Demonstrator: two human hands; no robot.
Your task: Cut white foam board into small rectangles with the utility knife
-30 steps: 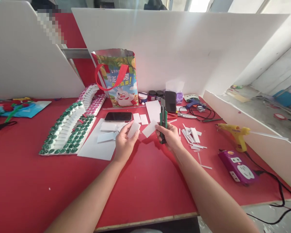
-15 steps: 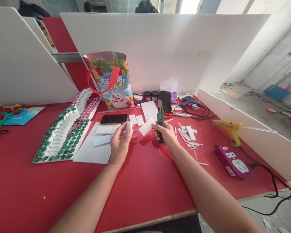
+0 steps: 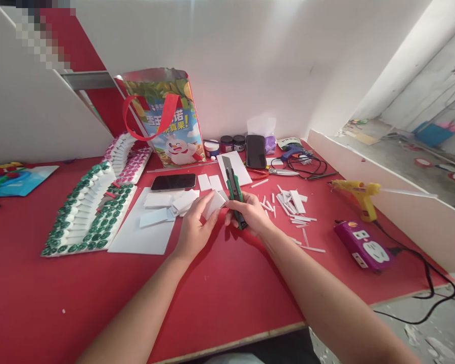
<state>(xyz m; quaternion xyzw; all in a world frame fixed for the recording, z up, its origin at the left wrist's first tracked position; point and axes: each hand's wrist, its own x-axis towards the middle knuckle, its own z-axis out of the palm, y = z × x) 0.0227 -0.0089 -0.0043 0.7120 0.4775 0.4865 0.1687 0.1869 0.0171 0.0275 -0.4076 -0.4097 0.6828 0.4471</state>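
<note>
A white rectangular piece (image 3: 214, 204) is pinched in my left hand (image 3: 197, 222) near the middle of the red table. My right hand (image 3: 248, 212) is wrapped round a green and black utility knife (image 3: 234, 189), its blade pointing up and away. The right fingertips touch or nearly touch the edge of the white piece. Left of my left hand, several white cut pieces (image 3: 159, 200) lie on a larger white sheet (image 3: 136, 240). Two small white rectangles (image 3: 203, 182) and a white board (image 3: 243, 172) lie just beyond my hands.
Thin white scraps (image 3: 288, 202) lie to the right, near a yellow glue gun (image 3: 358, 192) and a purple power strip (image 3: 364, 245). At left stands a green-and-white decorated model (image 3: 94, 212). Behind are a colourful bag (image 3: 174, 126), a phone (image 3: 173, 182), jars (image 3: 227, 143) and scissors (image 3: 284, 172).
My hands have come together. The white piece that was in my right hand is now between them, in my left fingers. The knife has tilted left, and the view has shifted slightly.
</note>
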